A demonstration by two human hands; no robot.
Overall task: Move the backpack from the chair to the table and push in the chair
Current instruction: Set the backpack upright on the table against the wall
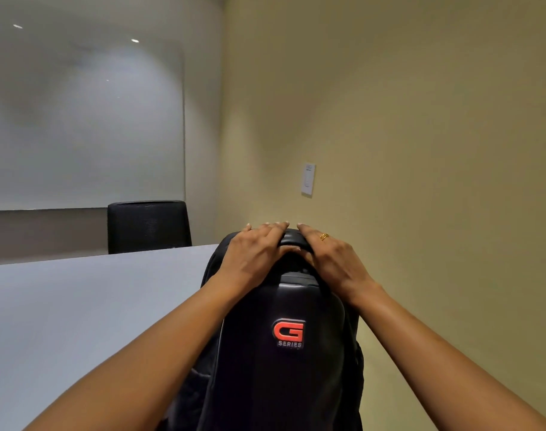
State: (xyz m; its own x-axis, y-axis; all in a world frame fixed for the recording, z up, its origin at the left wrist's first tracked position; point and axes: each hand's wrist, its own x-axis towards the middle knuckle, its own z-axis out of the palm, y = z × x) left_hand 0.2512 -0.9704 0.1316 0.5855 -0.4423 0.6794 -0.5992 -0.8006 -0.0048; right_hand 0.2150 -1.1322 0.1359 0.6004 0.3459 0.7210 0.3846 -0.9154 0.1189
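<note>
A black backpack (284,353) with a red "G SERIES" logo stands upright in front of me, at the right end of the grey table (79,306). My left hand (253,253) and my right hand (330,256) both wrap over the padded top handle of the backpack, fingers curled across it. A gold ring shows on my right hand. The bottom of the backpack is out of the frame, so I cannot tell what it rests on. The chair it came from is not in view.
A black mesh-backed chair (147,227) stands at the far side of the table. A frosted glass panel (79,119) fills the left wall. The beige wall on the right carries a white switch plate (308,179), close behind the backpack.
</note>
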